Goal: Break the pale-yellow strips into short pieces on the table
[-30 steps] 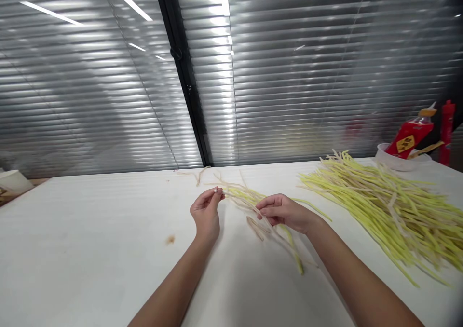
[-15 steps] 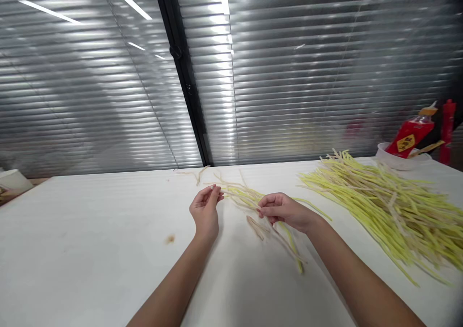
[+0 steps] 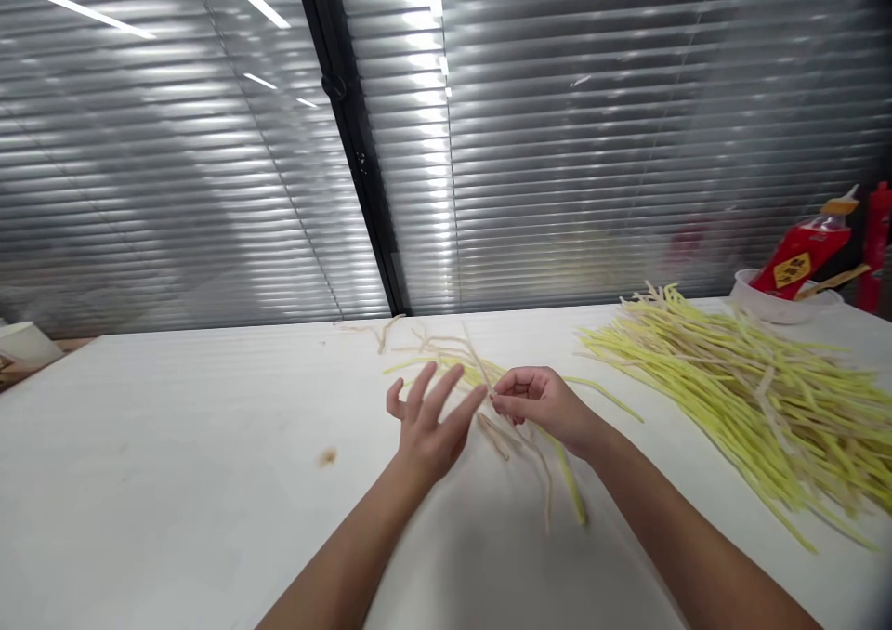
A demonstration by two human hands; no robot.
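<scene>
Left hand: the left hand [image 3: 428,426] is raised just above the table [image 3: 174,463], fingers spread and released; nothing is gripped. Its fingertips lie just beside the right hand's.

Right hand: the right hand [image 3: 540,405] is curled, thumb and forefinger pinched on a thin pale stem [image 3: 480,370]. The stem runs up and away from the pinch, toward the blinds.

Small bunch: a loose small bunch [image 3: 519,435] of yellow and pale stalks is spread on the table under and between the two hands. One yellow stalk [image 3: 572,491] trails toward the near edge, beside the right forearm.

Big pile: a big pile [image 3: 753,407] of long yellow stalks is laid on the right part of the table, well apart from the hands.

Scraps: a few pale scraps [image 3: 380,331] are seen near the far edge, beyond the left hand.

Stain: a small brown stain [image 3: 326,456] is noted on the table, left of the left forearm.

Bowl: a white bowl [image 3: 773,303] is set at the far right corner, with a red packet [image 3: 798,263] leaning in it.

Background: grey blinds [image 3: 592,147] are closed behind the table, split by a dark post [image 3: 348,128].
</scene>
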